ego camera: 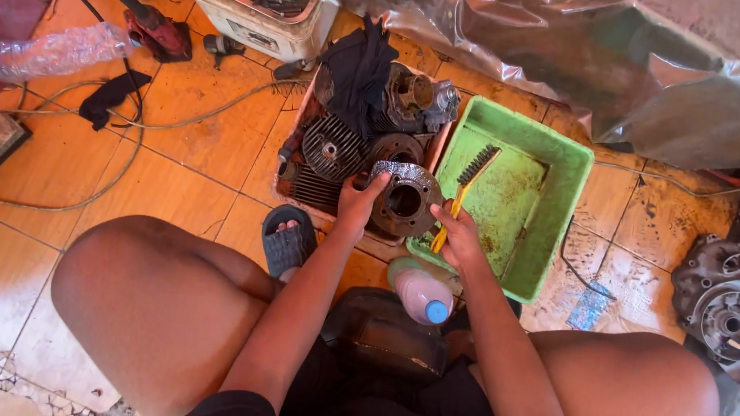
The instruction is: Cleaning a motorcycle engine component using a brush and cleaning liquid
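Left hand (358, 200) gripping cylinder (404, 199), bore facing up, right hand (460, 234) holding brush (463, 192)

The metal cylinder (404, 200) looks dull, grimy and rough, the green plastic tray (556, 217) matt and stained, the brush (463, 192) yellow plastic with dark bristles, the far sheet (580, 48) glossy and crinkled, the floor tiles (188, 143) worn.

Bare orange floor (187, 156) lies open leftward; green tray (557, 215) and parts crate (301, 126) crowd ahead
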